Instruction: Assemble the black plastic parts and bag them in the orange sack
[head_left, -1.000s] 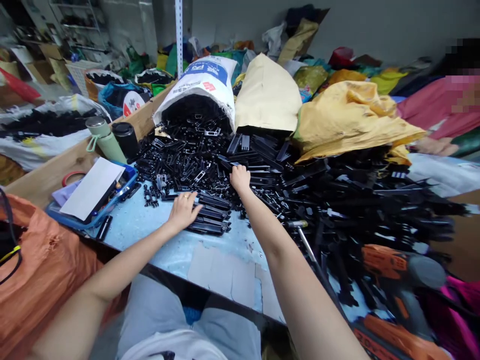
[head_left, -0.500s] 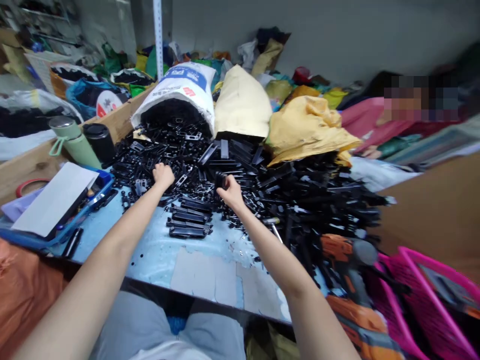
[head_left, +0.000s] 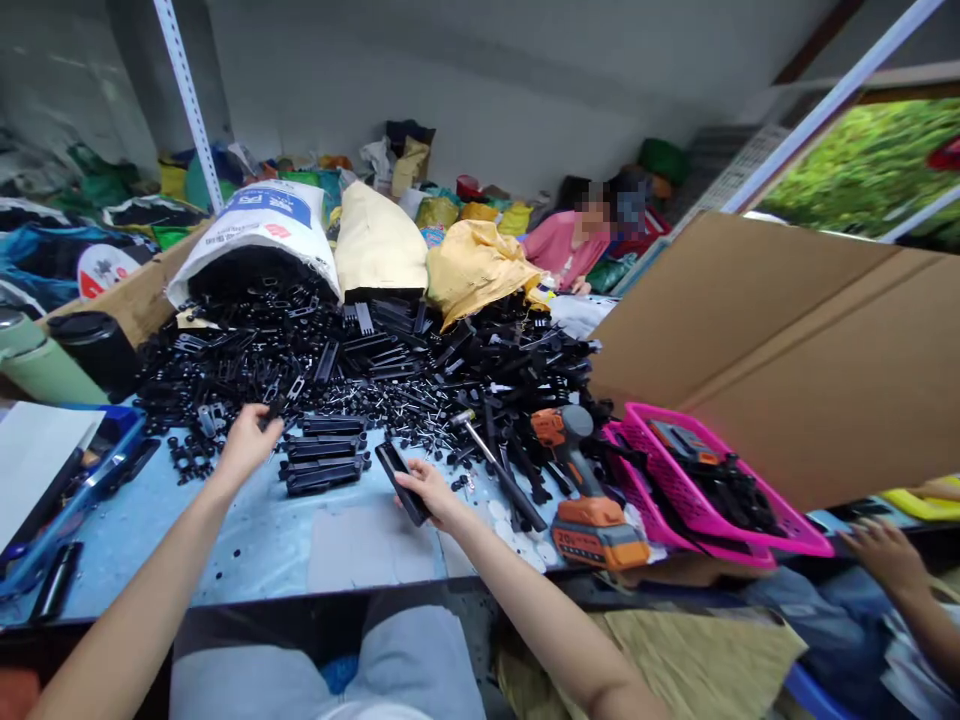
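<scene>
My right hand [head_left: 433, 492] grips a long black channel-shaped plastic piece [head_left: 400, 484], tilted above the front of the blue work surface [head_left: 247, 535]. At the lower edge of the heap of black parts [head_left: 247, 345], my left hand [head_left: 251, 442] has its fingers closed on a small black part [head_left: 277, 408], partly hidden by the fingers. Between my hands lies a row of similar long black pieces [head_left: 326, 452], side by side. Small pins and screws [head_left: 390, 400] are scattered behind my right hand.
Right of my hands lie a hammer [head_left: 504, 475] and an orange cordless drill [head_left: 589, 490], beside pink baskets [head_left: 795, 537]. A tall cardboard sheet [head_left: 750, 340] stands behind them. Parts spill from sacks [head_left: 382, 240] at the back. Other people sit at the back [head_left: 562, 245] and far right [head_left: 892, 560].
The view has swung right. My right hand has come from the heap toward the front edge with the long black piece. My left hand now holds a small part nearer me.
</scene>
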